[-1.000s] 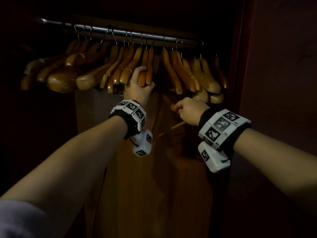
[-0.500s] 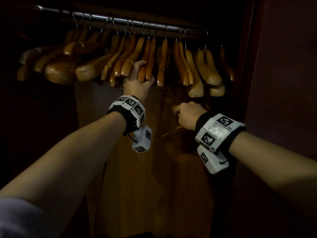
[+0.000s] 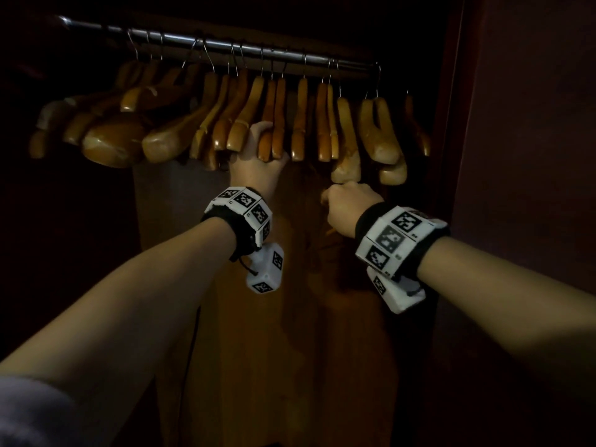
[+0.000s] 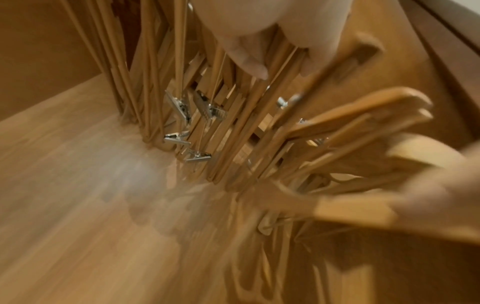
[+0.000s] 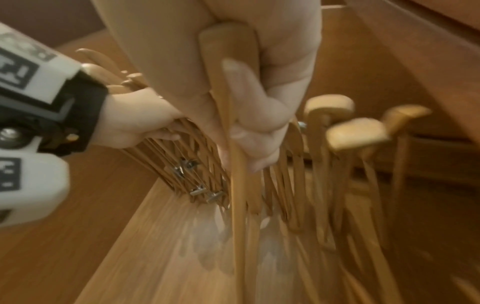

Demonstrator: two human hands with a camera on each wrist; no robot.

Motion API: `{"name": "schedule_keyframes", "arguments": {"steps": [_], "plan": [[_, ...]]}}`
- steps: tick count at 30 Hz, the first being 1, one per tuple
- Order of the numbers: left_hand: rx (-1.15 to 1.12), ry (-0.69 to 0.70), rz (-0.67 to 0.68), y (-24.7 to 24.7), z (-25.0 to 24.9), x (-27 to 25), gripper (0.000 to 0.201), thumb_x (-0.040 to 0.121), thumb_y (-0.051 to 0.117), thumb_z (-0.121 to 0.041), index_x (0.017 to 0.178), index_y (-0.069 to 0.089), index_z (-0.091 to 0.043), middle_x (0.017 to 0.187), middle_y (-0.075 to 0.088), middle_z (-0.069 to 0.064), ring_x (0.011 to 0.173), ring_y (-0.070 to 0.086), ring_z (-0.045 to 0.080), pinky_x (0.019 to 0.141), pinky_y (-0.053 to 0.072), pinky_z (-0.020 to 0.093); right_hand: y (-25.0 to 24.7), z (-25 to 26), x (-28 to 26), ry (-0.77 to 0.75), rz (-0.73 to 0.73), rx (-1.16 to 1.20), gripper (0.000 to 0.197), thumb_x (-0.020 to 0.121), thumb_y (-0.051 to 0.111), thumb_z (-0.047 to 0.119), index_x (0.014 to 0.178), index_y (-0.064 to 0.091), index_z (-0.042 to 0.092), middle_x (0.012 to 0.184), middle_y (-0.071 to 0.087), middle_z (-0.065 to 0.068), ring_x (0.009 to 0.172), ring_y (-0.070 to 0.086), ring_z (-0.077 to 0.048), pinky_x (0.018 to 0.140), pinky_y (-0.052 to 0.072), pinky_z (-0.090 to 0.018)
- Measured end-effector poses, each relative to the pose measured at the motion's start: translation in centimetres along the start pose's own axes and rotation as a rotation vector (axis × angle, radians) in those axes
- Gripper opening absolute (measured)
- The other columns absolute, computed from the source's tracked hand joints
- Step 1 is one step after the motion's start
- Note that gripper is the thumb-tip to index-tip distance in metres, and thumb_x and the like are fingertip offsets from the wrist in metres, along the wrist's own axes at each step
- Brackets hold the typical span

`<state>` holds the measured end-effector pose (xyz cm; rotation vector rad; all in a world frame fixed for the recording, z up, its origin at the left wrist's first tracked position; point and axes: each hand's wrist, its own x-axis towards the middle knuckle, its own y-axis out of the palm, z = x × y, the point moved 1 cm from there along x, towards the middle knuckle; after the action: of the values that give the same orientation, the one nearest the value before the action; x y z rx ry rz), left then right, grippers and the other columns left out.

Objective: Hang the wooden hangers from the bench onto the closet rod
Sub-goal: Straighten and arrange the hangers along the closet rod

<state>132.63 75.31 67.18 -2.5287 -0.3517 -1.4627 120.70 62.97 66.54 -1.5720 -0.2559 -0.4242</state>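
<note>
- Wooden hangers (image 3: 245, 124) are hanging in a crowded row from the closet rod (image 3: 225, 48), their metal hooks over it.
- One wooden hanger (image 5: 228, 86) is being held by the right hand (image 3: 350, 208), whose fingers (image 5: 262, 127) are curling tightly around its end; in the right wrist view its bar is running down from the fist.
- That hand is sitting just below the hangers toward the right end of the row, near the dark closet side wall (image 3: 516, 156).
- To its left, the left hand (image 3: 258, 169) is reaching up among the middle hangers, fingers wrapping around the lower ends of a pair of them (image 3: 272, 124).
- Metal clips (image 4: 197, 157) are showing on some hanger bars below, in front of the wooden back panel (image 3: 274, 350).
</note>
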Motion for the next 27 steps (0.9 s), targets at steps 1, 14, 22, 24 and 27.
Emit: {"name": "schedule_keyframes", "arguments": {"steps": [1,14,22,24,27], "plan": [[0.005,-0.007,0.002,0.0,0.0,0.0,0.052,0.078,0.068,-0.027,0.127,0.05,-0.028,0.125,0.053,0.003,0.112,0.052,0.018,0.09,0.039,0.023,-0.1,0.5,0.3,-0.011,0.005,-0.033,0.035,0.093,0.041,0.008,0.125,0.055,0.012,0.124,0.054,-0.013,0.112,0.053,-0.033,0.086,0.048,-0.039],[0.049,-0.024,-0.041,-0.5,-1.4,0.1,0.05,0.079,0.067,-0.029,0.125,0.05,-0.031,0.123,0.054,0.0,0.107,0.054,0.017,0.081,0.04,0.022,2.0,2.4,1.9,-0.013,0.187,-0.255,0.032,0.095,0.038,0.003,0.124,0.052,0.004,0.128,0.052,-0.015,0.116,0.052,-0.034,0.078,0.044,-0.039],[0.032,0.03,0.072,-0.8,0.9,-0.5,0.063,0.081,0.065,-0.019,0.138,0.039,-0.026,0.141,0.041,0.007,0.131,0.039,0.023,0.107,0.035,0.034,4.8,0.7,1.8,0.026,0.266,-0.171,0.024,0.093,0.041,0.003,0.11,0.058,0.003,0.119,0.056,-0.016,0.108,0.056,-0.035,0.084,0.049,-0.041],[0.052,0.014,0.123,-0.5,1.6,-1.3,0.067,0.084,0.062,-0.017,0.143,0.032,-0.027,0.145,0.037,0.01,0.136,0.032,0.025,0.112,0.029,0.033,4.7,0.3,2.0,0.048,0.278,-0.128,0.022,0.094,0.043,0.005,0.108,0.059,0.003,0.117,0.057,-0.017,0.106,0.057,-0.035,0.086,0.051,-0.043],[0.162,-0.212,0.193,0.0,2.0,-3.0,0.048,0.091,0.056,-0.018,0.137,0.043,-0.014,0.126,0.056,0.008,0.117,0.053,0.025,0.094,0.044,0.032,4.7,-0.2,2.5,0.078,0.255,-0.07,0.027,0.095,0.045,0.011,0.116,0.061,0.007,0.119,0.058,-0.014,0.106,0.058,-0.033,0.088,0.052,-0.039]]}}
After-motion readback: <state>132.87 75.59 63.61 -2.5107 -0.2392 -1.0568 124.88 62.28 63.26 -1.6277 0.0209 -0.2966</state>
